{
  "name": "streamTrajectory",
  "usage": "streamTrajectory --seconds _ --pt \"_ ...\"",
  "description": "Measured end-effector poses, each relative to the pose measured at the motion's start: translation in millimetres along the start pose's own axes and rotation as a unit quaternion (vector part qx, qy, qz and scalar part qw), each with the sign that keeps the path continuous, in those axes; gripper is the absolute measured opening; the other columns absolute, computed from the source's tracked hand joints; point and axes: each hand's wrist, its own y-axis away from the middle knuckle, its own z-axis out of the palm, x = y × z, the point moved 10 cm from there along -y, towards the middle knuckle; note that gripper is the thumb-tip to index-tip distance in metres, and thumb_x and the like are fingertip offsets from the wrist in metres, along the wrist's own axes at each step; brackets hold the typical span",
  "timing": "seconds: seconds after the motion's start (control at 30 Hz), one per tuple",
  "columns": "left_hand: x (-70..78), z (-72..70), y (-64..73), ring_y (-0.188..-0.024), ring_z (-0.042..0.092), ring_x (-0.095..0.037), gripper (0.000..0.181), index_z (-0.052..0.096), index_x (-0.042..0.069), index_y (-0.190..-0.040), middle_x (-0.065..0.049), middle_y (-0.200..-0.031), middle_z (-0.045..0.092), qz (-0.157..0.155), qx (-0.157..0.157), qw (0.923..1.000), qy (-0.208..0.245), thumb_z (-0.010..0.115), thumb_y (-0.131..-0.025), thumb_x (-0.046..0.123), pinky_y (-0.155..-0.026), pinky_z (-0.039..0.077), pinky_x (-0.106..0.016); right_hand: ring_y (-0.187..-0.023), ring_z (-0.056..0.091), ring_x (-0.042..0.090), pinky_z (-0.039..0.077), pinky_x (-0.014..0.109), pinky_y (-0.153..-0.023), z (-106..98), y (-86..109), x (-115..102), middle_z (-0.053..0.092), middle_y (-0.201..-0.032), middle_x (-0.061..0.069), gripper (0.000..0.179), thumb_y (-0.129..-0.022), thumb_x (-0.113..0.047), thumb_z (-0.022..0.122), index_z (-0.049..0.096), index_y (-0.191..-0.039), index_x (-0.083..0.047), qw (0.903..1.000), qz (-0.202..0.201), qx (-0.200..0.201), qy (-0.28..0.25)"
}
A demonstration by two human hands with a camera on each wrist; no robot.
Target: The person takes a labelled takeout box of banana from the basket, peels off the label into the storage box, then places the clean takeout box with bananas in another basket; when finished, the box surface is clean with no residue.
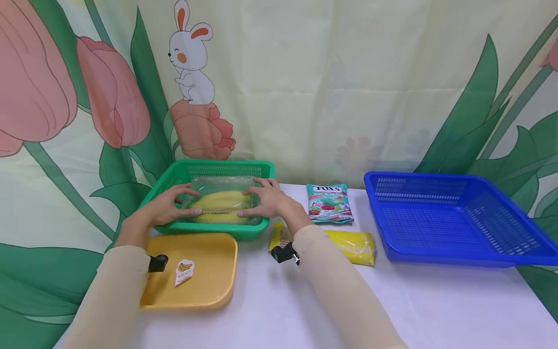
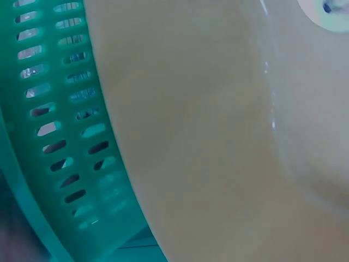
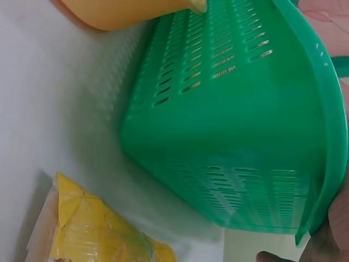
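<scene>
Both hands hold a clear plastic clamshell box [image 1: 223, 185] inside the green basket [image 1: 174, 228] at the back left in the head view. Yellow bananas [image 1: 223, 199] show through its lid. My left hand [image 1: 167, 206] grips the left end of the box, thumb at the front and fingers over the top. At the right end, my right hand [image 1: 267, 199] grips it the same way. The left wrist view shows the basket's slotted wall [image 2: 60, 125] but no fingers. Only a dark edge of the right hand [image 3: 327, 243] appears in the right wrist view.
A shallow yellow tray [image 1: 209, 271] with a banana sticker stands before the basket. To the right lie a yellow packet [image 1: 353, 247], partly behind the right forearm, and a green Fox's candy bag [image 1: 329, 203]. A blue basket [image 1: 418, 228] stands farther right. A printed curtain hangs behind.
</scene>
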Motion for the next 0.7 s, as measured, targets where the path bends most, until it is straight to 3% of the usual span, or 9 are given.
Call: streamTrajectory --seconds 0.27,0.43,0.7 --pt "-4.0 5.9 -1.8 -0.133 0.045 -0.054 0.069 0.051 0.006 -0.148 -0.024 -0.167 0.017 -0.015 0.006 0.9999 -0.001 0.072 -0.095 0.045 -0.104 0.045 -0.065 -0.154 0.009 0.031 0.037 0.067 -0.112 2.1 0.7 4.2 0.016 -0.172 -0.002 0.076 -0.084 -0.075 0.066 0.054 -0.148 -0.035 0.9999 -0.008 0.005 -0.013" --pt "-6.6 6.8 -2.1 -0.137 0.043 -0.052 0.074 0.048 0.007 -0.153 -0.021 -0.169 0.015 -0.019 0.000 0.9998 -0.005 0.071 -0.095 0.049 -0.106 0.043 -0.065 -0.155 0.007 0.029 0.036 0.066 -0.113 2.7 1.6 4.8 0.014 -0.172 -0.004 0.076 -0.085 -0.075 0.065 0.052 -0.149 -0.036 0.9999 -0.007 -0.002 -0.015" --pt "-2.4 -1.2 -5.2 -0.136 0.043 -0.052 0.076 0.046 0.005 -0.154 -0.021 -0.169 0.017 -0.018 0.007 0.9998 0.003 0.073 -0.095 0.044 -0.105 0.045 -0.063 -0.157 0.003 0.033 0.026 0.063 -0.120 0.4 3.5 3.9 0.007 -0.173 0.002 0.075 -0.093 -0.068 0.060 0.044 -0.156 -0.031 0.9982 -0.048 -0.027 -0.023"
